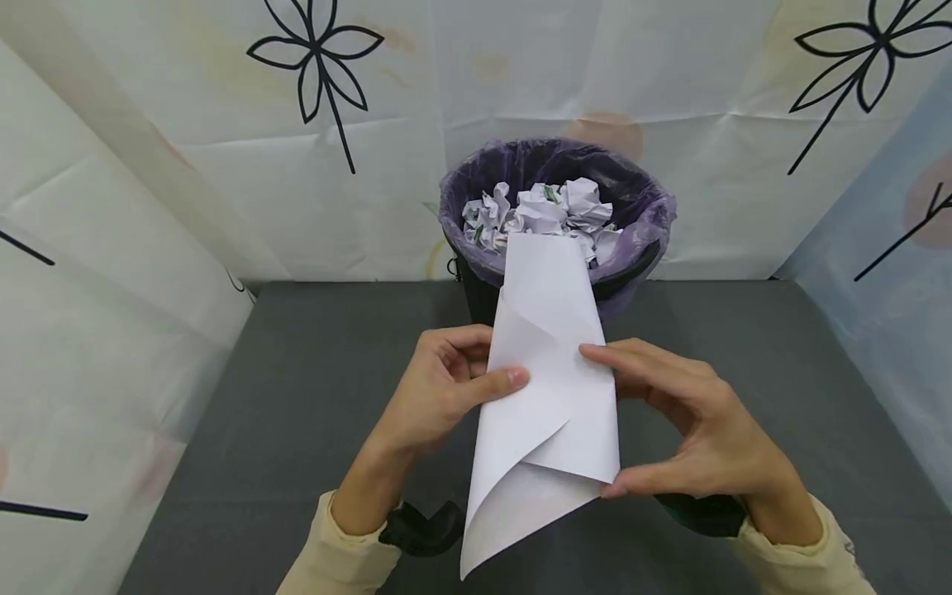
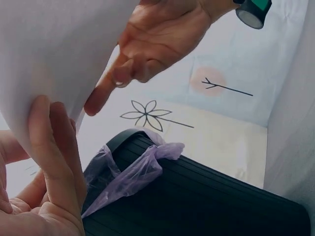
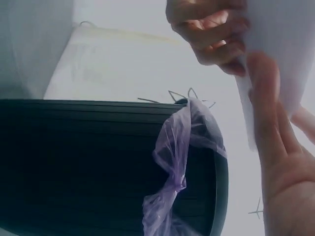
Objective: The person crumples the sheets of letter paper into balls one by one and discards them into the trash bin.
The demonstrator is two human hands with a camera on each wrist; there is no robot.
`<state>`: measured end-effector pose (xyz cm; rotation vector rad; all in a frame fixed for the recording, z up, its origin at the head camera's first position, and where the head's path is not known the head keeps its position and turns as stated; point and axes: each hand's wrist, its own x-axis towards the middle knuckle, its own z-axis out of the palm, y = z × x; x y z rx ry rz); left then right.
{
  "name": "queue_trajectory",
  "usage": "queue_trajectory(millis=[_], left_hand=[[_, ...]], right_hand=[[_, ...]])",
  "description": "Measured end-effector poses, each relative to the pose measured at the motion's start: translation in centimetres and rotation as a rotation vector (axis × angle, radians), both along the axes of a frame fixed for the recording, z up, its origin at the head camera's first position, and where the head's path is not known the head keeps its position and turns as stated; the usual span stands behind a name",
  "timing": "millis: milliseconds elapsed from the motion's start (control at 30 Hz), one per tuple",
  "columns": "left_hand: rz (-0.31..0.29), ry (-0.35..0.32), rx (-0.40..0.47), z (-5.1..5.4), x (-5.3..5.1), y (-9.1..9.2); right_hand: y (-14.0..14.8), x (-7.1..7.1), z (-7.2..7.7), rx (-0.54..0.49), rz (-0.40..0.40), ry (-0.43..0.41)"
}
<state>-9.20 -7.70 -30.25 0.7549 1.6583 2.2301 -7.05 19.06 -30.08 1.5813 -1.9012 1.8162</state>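
A white, smooth paper sheet (image 1: 546, 409), folded or rolled into a long, tapering shape, is up between the two hands over a dark grey, flat tabletop (image 1: 335, 372). Its narrow end points to the far side, and its wider near end hangs loose, with a diagonal flap lapped across the front. In the head view the far end overlaps the near rim of a round, black, ribbed bin (image 1: 479, 297); whether it touches cannot be told.

The left hand (image 1: 442, 384) pinches the sheet's left edge, thumb on the front and fingers behind. The right hand (image 1: 687, 417) is spread wide at the right edge: the forefinger rests high on the front, the thumb touches the near right corner, and no firm grip shows.

The bin stands at the far side, lined with a thin, translucent purple plastic bag (image 1: 650, 211) and holding crumpled white paper balls (image 1: 543, 211).

The step in hand looks like shaping the sheet by bringing its layers together. A next move would probably call for the left pinch to steady the overlap while the right fingers close on the loose edge.
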Motion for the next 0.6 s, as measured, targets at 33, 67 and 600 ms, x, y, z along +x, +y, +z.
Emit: queue_trajectory(millis=[33, 67, 600], left_hand=[[-0.003, 0.008, 0.0, -0.1, 0.0, 0.1], [-0.006, 0.015, 0.001, -0.1, 0.0, 0.1], [0.024, 0.04, 0.003, -0.6, 0.0, 0.8]], right_hand=[[-0.2, 0.1, 0.0, -0.014, -0.03, 0.018], [-0.3, 0.1, 0.0, -0.029, -0.057, 0.034], [-1.5, 0.3, -0.5, -0.17, -0.268, -0.001]])
